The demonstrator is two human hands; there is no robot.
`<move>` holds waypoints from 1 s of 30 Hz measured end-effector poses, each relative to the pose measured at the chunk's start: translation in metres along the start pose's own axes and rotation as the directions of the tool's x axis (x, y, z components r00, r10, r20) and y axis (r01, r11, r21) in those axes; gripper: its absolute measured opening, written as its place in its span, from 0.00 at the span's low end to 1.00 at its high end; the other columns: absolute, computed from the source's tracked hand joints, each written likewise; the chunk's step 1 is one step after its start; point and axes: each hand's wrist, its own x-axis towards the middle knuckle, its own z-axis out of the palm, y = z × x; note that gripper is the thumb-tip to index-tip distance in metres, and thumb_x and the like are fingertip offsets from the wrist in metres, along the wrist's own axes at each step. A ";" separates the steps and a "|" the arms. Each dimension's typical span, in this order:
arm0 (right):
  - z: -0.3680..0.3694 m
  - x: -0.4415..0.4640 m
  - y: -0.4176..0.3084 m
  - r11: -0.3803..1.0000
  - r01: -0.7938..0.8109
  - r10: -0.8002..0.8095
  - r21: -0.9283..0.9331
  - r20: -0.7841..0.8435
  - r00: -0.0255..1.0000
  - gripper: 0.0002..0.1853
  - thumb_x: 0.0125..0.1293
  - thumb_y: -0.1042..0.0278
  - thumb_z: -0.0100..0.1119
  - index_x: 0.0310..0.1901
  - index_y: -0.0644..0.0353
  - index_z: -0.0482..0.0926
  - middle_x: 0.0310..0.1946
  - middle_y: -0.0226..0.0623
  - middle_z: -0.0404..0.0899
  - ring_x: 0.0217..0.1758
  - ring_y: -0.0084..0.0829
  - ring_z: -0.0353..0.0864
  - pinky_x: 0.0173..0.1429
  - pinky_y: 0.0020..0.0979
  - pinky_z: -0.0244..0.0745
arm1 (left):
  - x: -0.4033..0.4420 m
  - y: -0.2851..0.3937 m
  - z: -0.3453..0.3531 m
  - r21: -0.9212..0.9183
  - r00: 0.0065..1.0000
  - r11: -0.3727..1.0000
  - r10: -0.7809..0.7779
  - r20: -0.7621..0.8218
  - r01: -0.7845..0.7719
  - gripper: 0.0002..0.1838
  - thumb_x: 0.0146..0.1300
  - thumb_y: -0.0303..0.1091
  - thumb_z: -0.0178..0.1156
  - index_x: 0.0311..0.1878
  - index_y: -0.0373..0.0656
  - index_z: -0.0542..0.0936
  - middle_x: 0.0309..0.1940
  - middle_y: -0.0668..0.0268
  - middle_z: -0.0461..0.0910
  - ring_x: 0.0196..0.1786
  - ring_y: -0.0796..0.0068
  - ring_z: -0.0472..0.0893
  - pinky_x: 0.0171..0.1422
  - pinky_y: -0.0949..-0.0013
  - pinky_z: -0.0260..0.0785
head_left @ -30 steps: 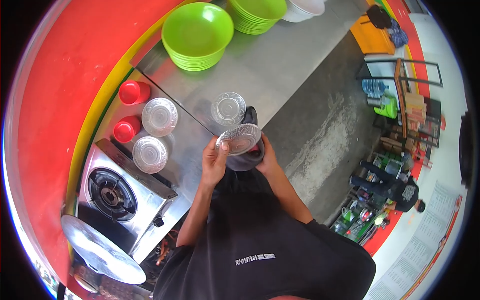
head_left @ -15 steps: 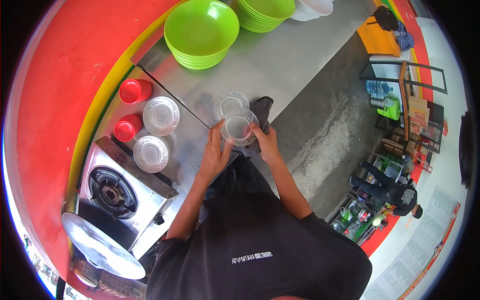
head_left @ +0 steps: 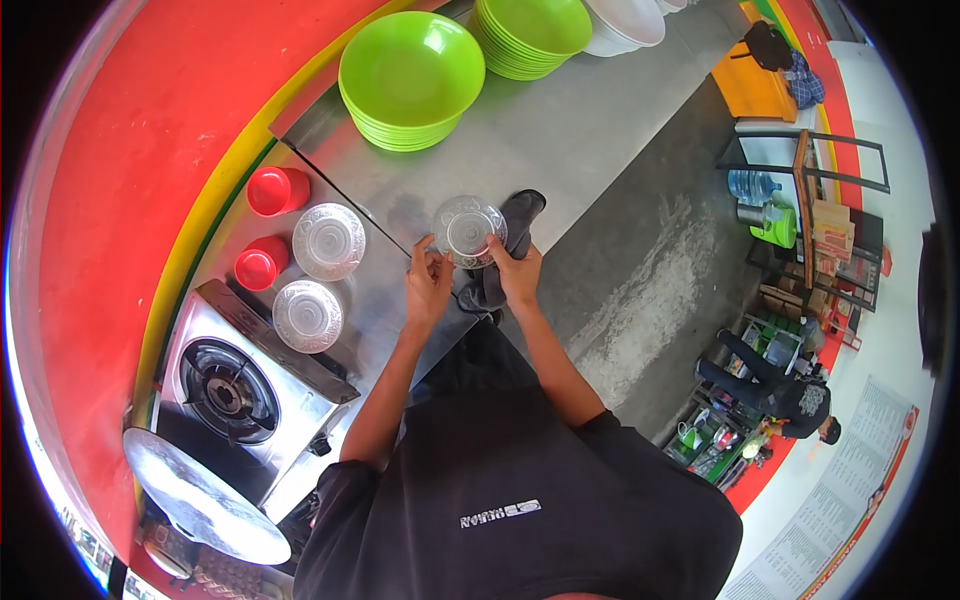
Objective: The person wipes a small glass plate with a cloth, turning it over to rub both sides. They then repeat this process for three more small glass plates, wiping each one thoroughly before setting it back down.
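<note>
A clear glass saucer with a patterned rim (head_left: 463,207) is between my hands above the steel counter. My right hand (head_left: 519,275) grips its right lower edge, thumb on top; the other fingers are mostly hidden. At the lower left rim, my left hand (head_left: 428,288) has its fingers curled in, fingertips and thumb at the edge. Whether another saucer lies beneath cannot be made out. A dark cloth (head_left: 522,212) lies bunched beside and below the saucer, near my right hand. Two more glass saucers, one upper (head_left: 329,242) and one lower (head_left: 308,316), sit to the left.
Two red cups (head_left: 277,191) stand by the red wall. Stacked green bowls (head_left: 410,75) and white bowls (head_left: 625,25) line the far counter. A gas stove (head_left: 228,390) and a round metal lid (head_left: 205,495) are at left. A person (head_left: 790,395) works across the floor at right.
Two glass saucers showed apart, one overlapping the other; now a single outline shows, slightly farther from my body. My left fingers have curled in at the rim. More of the dark cloth shows.
</note>
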 end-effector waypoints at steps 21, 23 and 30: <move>-0.009 0.027 0.012 0.978 0.159 -0.154 -0.133 0.050 0.987 0.19 0.62 0.60 0.73 0.43 0.70 0.83 0.35 0.38 0.87 0.38 0.25 0.84 0.45 0.30 0.77 | -0.006 -0.005 0.015 0.130 0.977 0.990 0.078 -0.199 -0.053 0.25 0.64 0.30 0.67 0.62 0.36 0.71 0.25 0.62 0.84 0.29 0.75 0.84 0.38 0.71 0.77; -0.020 0.033 0.008 0.982 0.126 -0.107 -0.141 0.138 0.985 0.19 0.63 0.59 0.72 0.44 0.70 0.83 0.35 0.39 0.87 0.38 0.25 0.84 0.46 0.30 0.77 | -0.006 -0.001 0.015 0.142 0.981 0.990 0.043 -0.189 -0.016 0.24 0.65 0.30 0.65 0.62 0.34 0.71 0.27 0.62 0.85 0.31 0.76 0.84 0.41 0.71 0.77; -0.042 0.072 -0.008 0.951 0.185 -0.062 -0.249 0.431 0.900 0.19 0.63 0.56 0.72 0.40 0.69 0.83 0.31 0.38 0.86 0.34 0.26 0.83 0.40 0.33 0.76 | -0.005 -0.015 0.033 0.286 0.956 0.956 0.023 -0.292 0.064 0.23 0.69 0.34 0.62 0.64 0.36 0.73 0.30 0.61 0.87 0.36 0.72 0.87 0.45 0.68 0.78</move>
